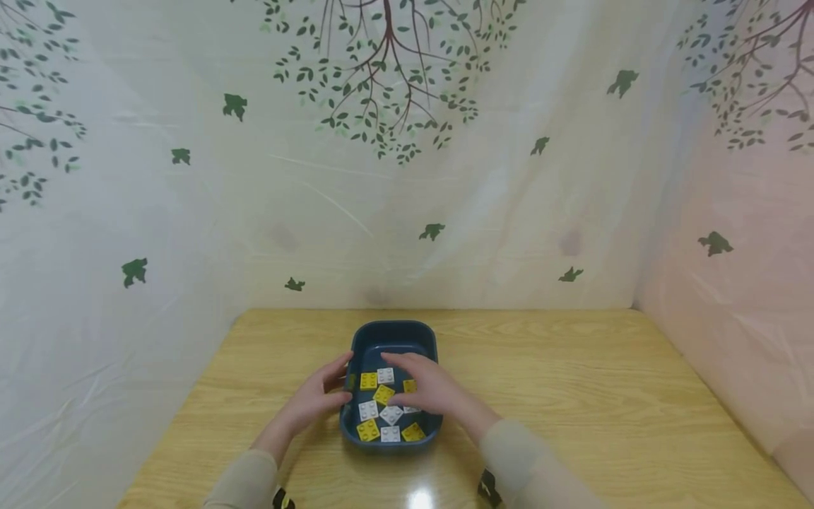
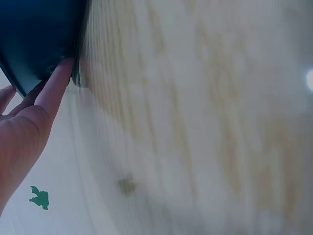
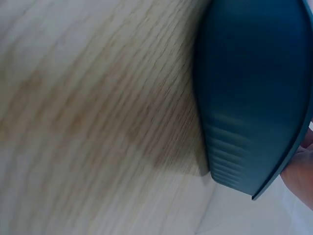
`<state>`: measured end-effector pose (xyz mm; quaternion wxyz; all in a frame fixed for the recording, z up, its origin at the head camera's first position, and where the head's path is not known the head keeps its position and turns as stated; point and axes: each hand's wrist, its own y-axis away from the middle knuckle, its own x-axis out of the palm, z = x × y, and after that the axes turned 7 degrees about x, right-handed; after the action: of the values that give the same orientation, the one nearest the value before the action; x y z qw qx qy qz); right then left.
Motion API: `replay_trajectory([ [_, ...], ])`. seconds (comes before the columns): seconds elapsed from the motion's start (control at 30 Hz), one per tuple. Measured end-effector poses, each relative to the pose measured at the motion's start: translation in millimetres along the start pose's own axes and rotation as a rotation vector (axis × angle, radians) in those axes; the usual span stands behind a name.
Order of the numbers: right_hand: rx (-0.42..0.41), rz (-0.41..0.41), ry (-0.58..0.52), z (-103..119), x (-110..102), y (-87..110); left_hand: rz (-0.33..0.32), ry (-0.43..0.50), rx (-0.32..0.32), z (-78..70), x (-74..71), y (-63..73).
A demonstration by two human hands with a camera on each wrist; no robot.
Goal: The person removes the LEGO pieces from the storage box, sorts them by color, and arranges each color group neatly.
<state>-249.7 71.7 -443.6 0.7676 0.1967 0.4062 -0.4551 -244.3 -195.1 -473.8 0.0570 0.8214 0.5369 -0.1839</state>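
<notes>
A dark blue tray [image 1: 394,331] with rounded corners stands on the table. In its near part lie several yellow bricks [image 1: 369,381] and several white bricks [image 1: 368,411], studs up and loosely scattered. My left hand [image 1: 311,397] is at the tray's left side, fingers and thumb spread apart along the rim. The left wrist view shows one of its digits [image 2: 55,88] against the tray's outer wall. Over the right half of the tray reaches my right hand [image 1: 427,385], thumb and fingers apart above the bricks and hiding some of them. Nothing shows between its fingertips.
The wooden table [image 1: 559,382] extends to both sides of the tray. A pale curtain [image 1: 445,283] printed with branches and green birds encloses the back and sides. Dark straps or devices [image 1: 488,488] show under the sleeves near the front edge of the view.
</notes>
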Motion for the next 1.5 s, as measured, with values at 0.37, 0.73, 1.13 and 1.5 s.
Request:
replay_trajectory([
  [0.37,0.054,0.13,0.032,4.7,6.9,-16.7,0.043,0.018,0.017,0.3,-2.4,0.9],
  [0.73,0.159,0.136,0.015,6.4,15.5,-24.8,0.062,0.059,0.004,2.1,-1.4,-0.5],
  [1.13,0.196,0.131,-0.003,5.7,25.0,-30.3,0.049,0.059,-0.021,0.6,-1.4,0.2],
  [1.5,0.257,0.098,-0.098,8.9,32.5,-29.6,0.052,0.054,-0.02,0.3,-3.3,1.0],
])
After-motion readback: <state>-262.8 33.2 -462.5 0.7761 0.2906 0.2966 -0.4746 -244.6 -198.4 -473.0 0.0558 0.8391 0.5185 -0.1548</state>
